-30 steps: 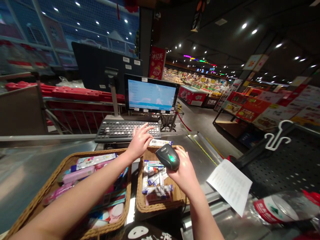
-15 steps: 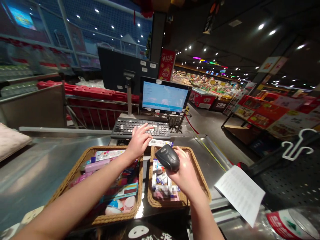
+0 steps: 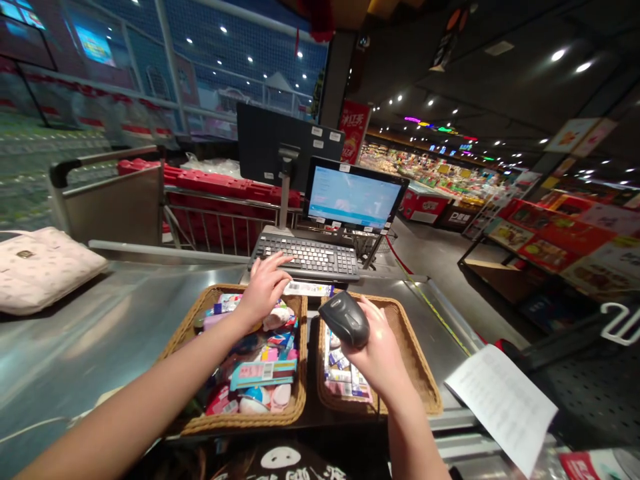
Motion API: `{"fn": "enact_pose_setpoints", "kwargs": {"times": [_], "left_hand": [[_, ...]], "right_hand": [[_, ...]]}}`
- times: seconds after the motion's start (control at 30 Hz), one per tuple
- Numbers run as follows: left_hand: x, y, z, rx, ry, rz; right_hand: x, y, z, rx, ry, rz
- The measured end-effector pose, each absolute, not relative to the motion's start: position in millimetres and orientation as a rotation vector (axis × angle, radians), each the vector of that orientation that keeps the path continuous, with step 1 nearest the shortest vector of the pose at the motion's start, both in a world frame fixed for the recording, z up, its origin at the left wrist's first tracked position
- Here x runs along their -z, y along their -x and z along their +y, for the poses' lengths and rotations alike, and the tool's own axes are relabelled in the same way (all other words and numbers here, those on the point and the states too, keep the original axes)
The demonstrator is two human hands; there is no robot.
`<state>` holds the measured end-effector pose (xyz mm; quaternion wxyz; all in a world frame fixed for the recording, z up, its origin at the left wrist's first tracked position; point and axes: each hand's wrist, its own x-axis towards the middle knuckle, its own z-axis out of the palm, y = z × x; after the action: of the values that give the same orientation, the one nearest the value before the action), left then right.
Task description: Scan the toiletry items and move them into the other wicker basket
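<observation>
My left hand (image 3: 267,285) is open at the near left edge of the black keyboard (image 3: 327,261), fingers spread with the fingertips over the keys. Whether they press any key I cannot tell. A black handheld barcode scanner (image 3: 344,319) is in my right hand (image 3: 379,353), its head tilted up toward the left. The scanner hangs over the right wicker basket (image 3: 434,383), which holds small white and purple packets (image 3: 343,363). Below my left forearm, the left wicker basket (image 3: 301,380) holds mixed colourful small goods. One slim white packet (image 3: 311,289) lies between keyboard and baskets.
Behind the keyboard stand a lit monitor (image 3: 356,197) and a second dark screen (image 3: 285,143) facing away. A pale bag (image 3: 47,270) rests on the metal counter (image 3: 150,283) at left. To the right lie a printed sheet (image 3: 503,400) and a white hanger (image 3: 620,325).
My left hand has moved left across the keyboard. The view has turned left, so the counter's things appear farther right. The scanner stays in my right hand above the right basket.
</observation>
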<state>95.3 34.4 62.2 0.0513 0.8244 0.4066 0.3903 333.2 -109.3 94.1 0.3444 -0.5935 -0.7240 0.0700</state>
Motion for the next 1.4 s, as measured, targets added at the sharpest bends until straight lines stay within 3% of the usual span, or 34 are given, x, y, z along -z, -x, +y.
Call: {"fn": "enact_pose_setpoints", "kwargs": {"times": [0.7,1.0,1.4], "left_hand": [[-13.9,-16.6,-18.3,-1.046,-2.407,1.429],[15.0,-9.9,-47.7,-0.752,-2.454,1.544],[0.2,-16.6,-48.9,-0.741,-2.561,1.620]], "right_hand": [[-61.1,-309.8,-100.2,-0.253,1.509,-1.980],[-49.9,-299.6,-99.6,-0.316,1.532,-1.963],[-43.5,-312.5,-108.4,-0.342,1.552,-1.910]]}}
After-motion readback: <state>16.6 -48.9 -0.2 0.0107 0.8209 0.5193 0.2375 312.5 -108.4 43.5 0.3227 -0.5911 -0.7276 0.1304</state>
